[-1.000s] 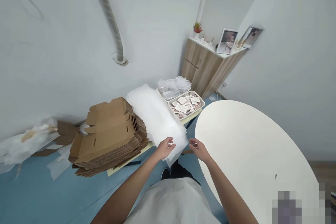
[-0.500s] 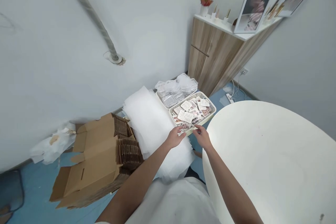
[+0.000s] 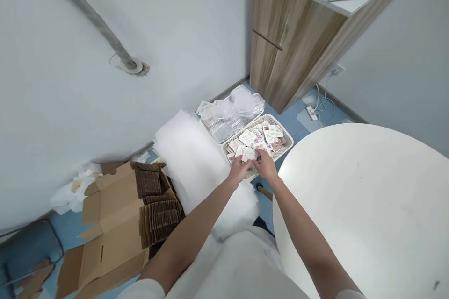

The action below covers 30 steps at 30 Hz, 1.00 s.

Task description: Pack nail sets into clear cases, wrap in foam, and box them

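Note:
A white mesh basket [image 3: 287,139] holds several small printed cards. My left hand [image 3: 239,170] and my right hand [image 3: 265,166] meet at the basket's near edge, and their fingers touch one card [image 3: 249,154] lying there. Whether either hand grips the card cannot be told. Behind it, a second basket [image 3: 207,129] is filled with clear plastic packets [image 3: 228,111]. To the left of both lies a stack of white foam sheets [image 3: 191,161].
Flattened cardboard boxes [image 3: 119,224] are piled at the lower left. A round white table [image 3: 368,205] fills the right side. A wooden cabinet [image 3: 291,42] stands against the far wall, with a power strip [image 3: 311,112] on the blue floor. A pipe [image 3: 101,28] runs along the wall.
Both hands left the front edge of the foam sheets and reached forward to the card basket, where they now touch a card. The view has tilted down and toward the basket.

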Available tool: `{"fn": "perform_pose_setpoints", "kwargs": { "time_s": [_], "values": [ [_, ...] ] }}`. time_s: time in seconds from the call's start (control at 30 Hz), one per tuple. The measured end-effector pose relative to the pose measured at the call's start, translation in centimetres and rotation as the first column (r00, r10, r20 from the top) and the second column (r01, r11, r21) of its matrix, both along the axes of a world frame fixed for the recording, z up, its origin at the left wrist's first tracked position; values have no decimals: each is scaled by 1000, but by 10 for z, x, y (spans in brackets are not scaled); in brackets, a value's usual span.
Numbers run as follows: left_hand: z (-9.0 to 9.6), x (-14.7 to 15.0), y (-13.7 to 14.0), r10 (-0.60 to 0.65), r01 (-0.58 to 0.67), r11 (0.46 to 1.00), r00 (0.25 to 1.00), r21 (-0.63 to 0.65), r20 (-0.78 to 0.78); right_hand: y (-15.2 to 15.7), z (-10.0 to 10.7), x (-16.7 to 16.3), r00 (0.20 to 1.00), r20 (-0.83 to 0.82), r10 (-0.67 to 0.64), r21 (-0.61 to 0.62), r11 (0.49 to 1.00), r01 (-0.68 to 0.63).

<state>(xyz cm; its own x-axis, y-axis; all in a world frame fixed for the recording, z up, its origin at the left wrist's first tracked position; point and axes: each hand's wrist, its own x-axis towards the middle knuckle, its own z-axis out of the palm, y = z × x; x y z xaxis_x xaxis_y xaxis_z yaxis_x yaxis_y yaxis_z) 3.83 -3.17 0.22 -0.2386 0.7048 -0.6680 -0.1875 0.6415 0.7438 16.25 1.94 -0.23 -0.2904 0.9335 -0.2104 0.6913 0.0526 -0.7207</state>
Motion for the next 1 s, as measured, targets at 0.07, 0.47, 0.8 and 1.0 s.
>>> {"fn": "perform_pose_setpoints", "kwargs": {
  "time_s": [0.07,0.47,0.8,1.0],
  "values": [
    [-3,1,2,12,-12,1000,1000,13,20,1,-1,-4,1000,15,-17,2,1000,17],
    [27,2,-31,68,-80,986,994,146,86,-54,37,3,924,-206,-321,-49,947,318],
    [41,37,-86,-185,159,942,981,296,62,-154,63,35,787,-286,-547,29,816,578],
    [59,85,-124,-393,323,883,905,340,161,-214,83,65,760,-288,-582,264,715,647]
  ]
}}
